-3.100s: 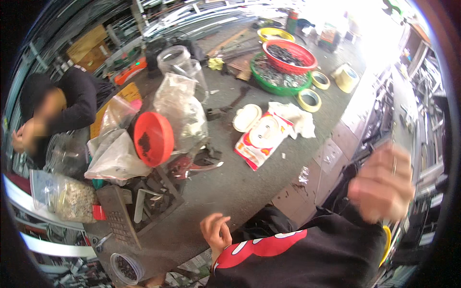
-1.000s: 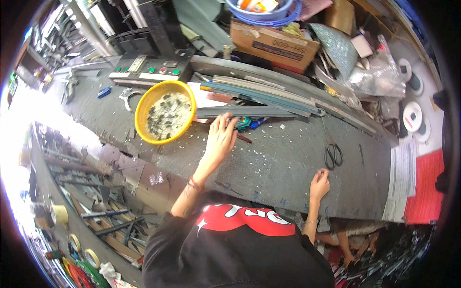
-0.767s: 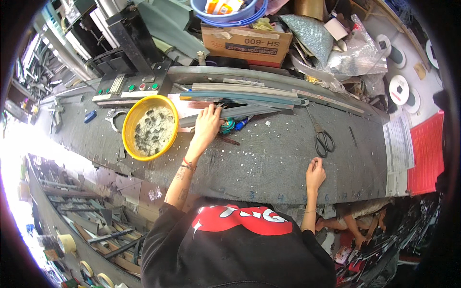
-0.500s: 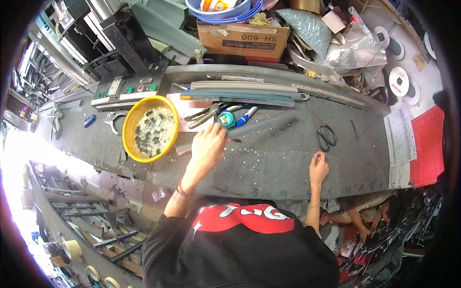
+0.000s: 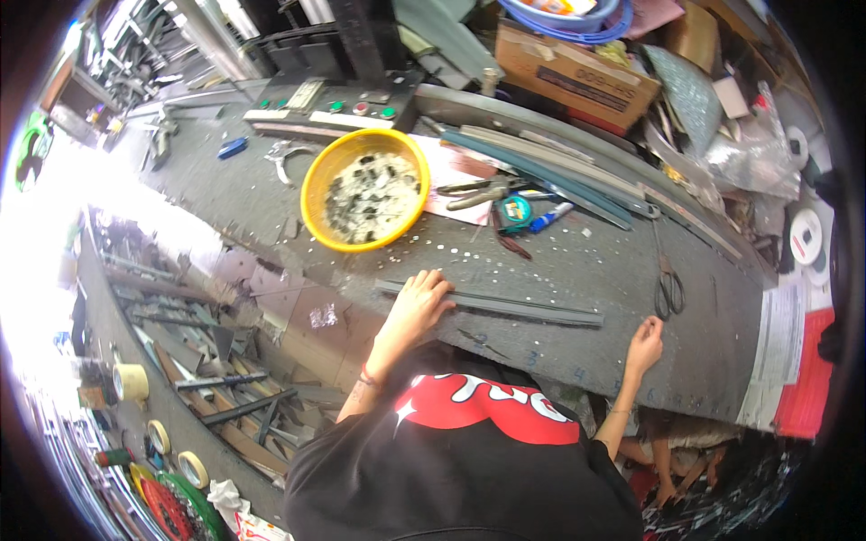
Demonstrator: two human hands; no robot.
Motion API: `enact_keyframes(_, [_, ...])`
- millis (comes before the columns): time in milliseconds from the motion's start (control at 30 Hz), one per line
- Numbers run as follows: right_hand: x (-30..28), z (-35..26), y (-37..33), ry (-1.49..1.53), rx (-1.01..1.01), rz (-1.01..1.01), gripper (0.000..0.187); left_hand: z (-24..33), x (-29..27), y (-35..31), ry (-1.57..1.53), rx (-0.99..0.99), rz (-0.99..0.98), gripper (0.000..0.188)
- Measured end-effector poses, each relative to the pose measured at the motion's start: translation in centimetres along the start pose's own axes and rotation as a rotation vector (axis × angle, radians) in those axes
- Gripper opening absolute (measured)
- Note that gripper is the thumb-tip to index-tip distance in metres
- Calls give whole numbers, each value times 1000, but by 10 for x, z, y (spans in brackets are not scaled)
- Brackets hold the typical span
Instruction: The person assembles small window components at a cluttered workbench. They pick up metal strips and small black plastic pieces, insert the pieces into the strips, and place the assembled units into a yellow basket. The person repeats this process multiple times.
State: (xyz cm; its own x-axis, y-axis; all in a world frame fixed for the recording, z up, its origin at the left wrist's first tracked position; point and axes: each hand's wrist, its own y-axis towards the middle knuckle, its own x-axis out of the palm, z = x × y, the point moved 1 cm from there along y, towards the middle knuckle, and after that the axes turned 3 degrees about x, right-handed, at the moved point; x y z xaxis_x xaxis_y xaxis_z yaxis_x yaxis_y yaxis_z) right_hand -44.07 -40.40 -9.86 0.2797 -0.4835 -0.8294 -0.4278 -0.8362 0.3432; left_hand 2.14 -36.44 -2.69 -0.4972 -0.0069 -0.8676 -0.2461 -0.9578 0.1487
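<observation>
My left hand [image 5: 422,298] is closed over a long thin grey strip [image 5: 532,308] near its left end. The strip lies flat across the front part of the dark workbench [image 5: 577,270]. Off to the right, my right hand [image 5: 646,343] rests at the bench's front with fingertips pinched together; whatever is in them, if anything, is too small to make out. Just beyond it lie black-handled scissors [image 5: 669,290], untouched. A yellow bowl [image 5: 316,216] with black and whitish small pieces stands beyond my left hand.
Pliers [image 5: 478,193], a teal tape measure [image 5: 515,212] and a blue marker [image 5: 552,217] lie mid-bench, near blue-grey strips [image 5: 541,176]. A machine with buttons [image 5: 336,110] stands at the back left. Another person's hands [image 5: 666,491] show below the bench at right.
My left hand has brought the grey strip down toward me, where it was blurred in motion before. The right hand stays pinched near the scissors. The whole view has turned.
</observation>
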Motion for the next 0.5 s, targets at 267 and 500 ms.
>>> enact_keyframes(267, [1,0,0,-14,30,-22,19,-46,-54,0,-72,-144,491,17])
enact_keyframes(500, [6,10,0,-33,5,3,18,-84,-53,31,-93,-104,553,19])
